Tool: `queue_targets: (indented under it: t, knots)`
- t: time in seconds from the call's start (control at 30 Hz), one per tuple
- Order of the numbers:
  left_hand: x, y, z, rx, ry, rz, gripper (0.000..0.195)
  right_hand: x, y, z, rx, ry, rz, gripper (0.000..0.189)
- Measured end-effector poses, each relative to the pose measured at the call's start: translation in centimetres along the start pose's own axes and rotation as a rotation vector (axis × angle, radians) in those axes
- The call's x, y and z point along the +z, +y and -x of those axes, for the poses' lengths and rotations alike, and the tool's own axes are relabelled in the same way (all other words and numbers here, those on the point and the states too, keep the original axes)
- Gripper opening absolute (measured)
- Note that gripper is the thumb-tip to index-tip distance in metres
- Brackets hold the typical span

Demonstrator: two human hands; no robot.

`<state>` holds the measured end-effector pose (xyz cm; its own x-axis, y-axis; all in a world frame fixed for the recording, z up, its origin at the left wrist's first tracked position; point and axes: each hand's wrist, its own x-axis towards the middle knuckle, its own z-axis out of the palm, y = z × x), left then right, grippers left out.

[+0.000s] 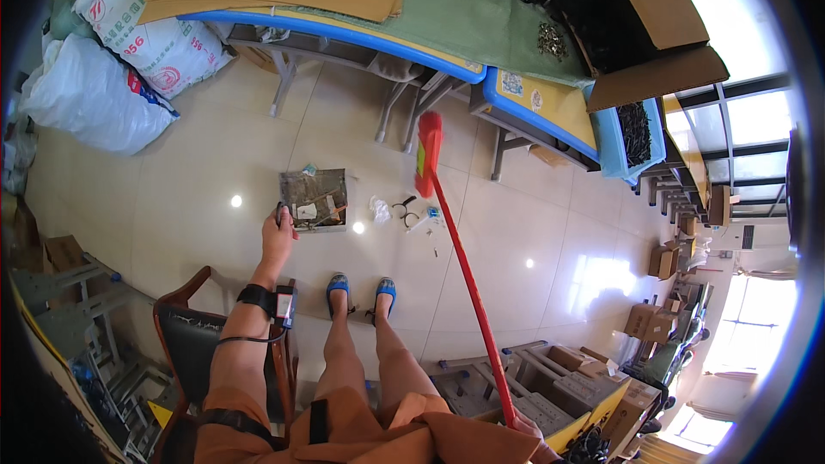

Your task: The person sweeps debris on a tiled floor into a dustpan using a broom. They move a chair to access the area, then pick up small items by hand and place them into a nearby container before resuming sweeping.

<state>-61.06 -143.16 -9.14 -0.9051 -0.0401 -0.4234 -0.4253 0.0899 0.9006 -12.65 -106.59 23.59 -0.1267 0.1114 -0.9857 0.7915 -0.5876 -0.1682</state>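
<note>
My left hand grips the dark handle of a dustpan, which is held just above or on the tiled floor. Paper scraps, thin sticks and other litter lie in the pan. Low at the right, my right hand, partly cut off by my sleeve, holds the red pole of a broom. The broom's red head is near the desk legs, apart from the litter. Between pan and broom lie a crumpled clear plastic piece, black curved parts and a blue-and-white scrap.
A blue-edged desk holds cardboard and a green cloth. A blue bin of black parts stands beside it. White sacks lie at the far left. A wooden-armed chair is by my left arm; stacked desk frames stand right.
</note>
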Motion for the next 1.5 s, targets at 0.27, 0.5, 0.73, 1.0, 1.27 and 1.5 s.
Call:
queue_targets:
  t: [0.27,0.5,0.73,1.0,1.27,1.5]
  knots:
    - [-2.3,-0.6,0.5,-0.022,-0.016,-0.067,0.034,7.0,-4.5,-1.2,-0.042,-0.214,-0.094,0.052]
    - [-2.7,-0.8,-0.1,0.015,-0.079,0.019,0.031,12.7,-7.2,-10.1,-0.19,-0.253,-0.175,0.046]
    - [-2.5,1.2,0.9,0.037,-0.066,-0.163,0.037,21.2,-11.1,-23.7,-0.196,-0.315,-0.311,0.045]
    - [-1.6,2.4,0.7,0.025,-0.058,-0.245,0.039,25.0,-17.4,-37.8,-0.431,-0.345,-0.28,0.047]
    - [-1.3,3.4,0.4,-0.011,-0.031,-0.269,0.042,21.4,-12.8,-42.6,-0.424,-0.264,-0.246,0.04]
    - [-0.8,4.0,0.4,0.038,-0.085,-0.297,0.042,22.9,-14.1,-49.9,-0.49,-0.371,-0.299,0.038]
